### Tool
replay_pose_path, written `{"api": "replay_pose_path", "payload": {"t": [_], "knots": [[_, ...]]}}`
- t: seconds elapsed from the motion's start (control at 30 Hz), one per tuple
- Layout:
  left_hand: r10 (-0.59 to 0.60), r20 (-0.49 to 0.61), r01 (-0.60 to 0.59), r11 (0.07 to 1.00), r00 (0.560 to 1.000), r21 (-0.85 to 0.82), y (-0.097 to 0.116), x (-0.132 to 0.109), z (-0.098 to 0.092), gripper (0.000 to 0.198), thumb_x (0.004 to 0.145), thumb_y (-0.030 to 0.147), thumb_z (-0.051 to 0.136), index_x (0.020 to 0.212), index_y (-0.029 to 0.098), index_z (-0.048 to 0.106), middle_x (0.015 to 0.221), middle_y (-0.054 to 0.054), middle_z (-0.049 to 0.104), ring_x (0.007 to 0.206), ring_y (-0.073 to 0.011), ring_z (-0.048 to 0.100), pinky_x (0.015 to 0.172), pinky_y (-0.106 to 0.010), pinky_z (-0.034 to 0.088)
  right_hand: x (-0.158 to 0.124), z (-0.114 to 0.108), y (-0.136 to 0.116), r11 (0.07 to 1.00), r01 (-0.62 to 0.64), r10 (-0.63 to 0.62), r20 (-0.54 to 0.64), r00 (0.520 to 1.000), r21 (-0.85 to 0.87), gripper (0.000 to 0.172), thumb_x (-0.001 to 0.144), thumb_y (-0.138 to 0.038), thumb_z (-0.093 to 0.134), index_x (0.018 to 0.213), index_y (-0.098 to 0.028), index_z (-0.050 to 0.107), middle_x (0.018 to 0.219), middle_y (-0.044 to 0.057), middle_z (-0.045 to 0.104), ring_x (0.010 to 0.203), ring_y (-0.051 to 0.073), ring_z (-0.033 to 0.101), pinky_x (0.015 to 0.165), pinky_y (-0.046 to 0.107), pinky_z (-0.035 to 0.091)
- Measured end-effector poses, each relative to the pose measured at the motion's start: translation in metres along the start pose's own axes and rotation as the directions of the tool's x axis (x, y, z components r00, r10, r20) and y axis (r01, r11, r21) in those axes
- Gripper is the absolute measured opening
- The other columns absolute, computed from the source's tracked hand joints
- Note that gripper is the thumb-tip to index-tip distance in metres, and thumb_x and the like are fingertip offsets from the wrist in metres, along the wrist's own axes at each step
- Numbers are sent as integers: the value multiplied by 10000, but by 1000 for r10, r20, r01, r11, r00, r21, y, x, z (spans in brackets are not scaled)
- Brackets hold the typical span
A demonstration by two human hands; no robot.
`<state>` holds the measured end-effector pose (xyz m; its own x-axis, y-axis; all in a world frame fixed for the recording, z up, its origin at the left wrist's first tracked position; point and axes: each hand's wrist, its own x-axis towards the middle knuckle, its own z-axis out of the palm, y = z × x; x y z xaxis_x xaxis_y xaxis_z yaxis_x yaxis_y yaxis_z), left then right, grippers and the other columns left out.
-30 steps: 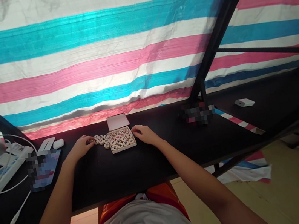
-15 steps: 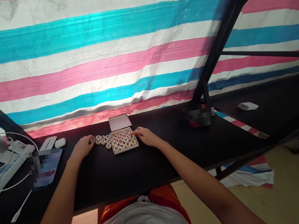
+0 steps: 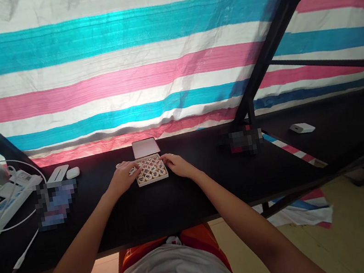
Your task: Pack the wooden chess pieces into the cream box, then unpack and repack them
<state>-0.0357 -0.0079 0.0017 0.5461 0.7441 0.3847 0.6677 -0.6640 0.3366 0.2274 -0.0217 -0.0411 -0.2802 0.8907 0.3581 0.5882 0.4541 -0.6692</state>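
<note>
Box (image 3: 153,181): held marked discs (image 3: 155,174).
Left hand (image 3: 124,178): was over box's left side; grip could not be told.
Right hand (image 3: 177,165): was at right side; grip unclear.

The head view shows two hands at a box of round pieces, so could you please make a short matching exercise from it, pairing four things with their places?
Column one
1. Left hand
2. Right hand
3. Pale lid
4. Power strip

Column two
A. At the far side of the box
B. At the left end of the black table
C. At the right side of the box
D. Fingers over the left edge of the box

Right pairs: 1-D, 2-C, 3-A, 4-B.
</note>
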Motion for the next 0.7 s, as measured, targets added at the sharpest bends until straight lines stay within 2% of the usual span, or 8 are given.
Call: {"api": "replay_pose_path", "payload": {"t": [0.1,0.33,0.5,0.7], "knots": [[9,57,-10,1000,998,5,1,2,8,307,889,460,446,891,219,637,944,-49,686,945,-224,584,862,-341,418,0,0,-2,1000,-4,4,10,1000,-5,428,773,-17,398,1113,-177,603,912,39,617,843,148,573,837,300,435],[-11,49,7,998,999,66,-6,1,6,360,912,446,402,981,209,664,1022,-77,680,982,-245,586,888,-368,414,0,-3,-8,1000,-11,11,0,1000,-30,355,798,-35,435,1065,-166,629,882,36,616,802,136,568,815,283,441],[-23,119,19,999,993,29,-5,-1,4,363,899,456,411,1006,218,664,1038,-73,659,971,-236,590,857,-349,436,-1,-4,-11,999,-30,31,4,1000,-23,273,878,-140,453,1041,-184,669,921,51,624,867,153,581,854,297,431],[3,130,-10,999,992,51,-5,-4,4,345,912,424,380,1005,217,640,1052,-70,635,994,-228,563,877,-342,423,0,-5,-13,997,-80,80,27,996,8,303,906,-180,431,1082,-203,676,954,49,626,918,153,586,901,293,415]]}}
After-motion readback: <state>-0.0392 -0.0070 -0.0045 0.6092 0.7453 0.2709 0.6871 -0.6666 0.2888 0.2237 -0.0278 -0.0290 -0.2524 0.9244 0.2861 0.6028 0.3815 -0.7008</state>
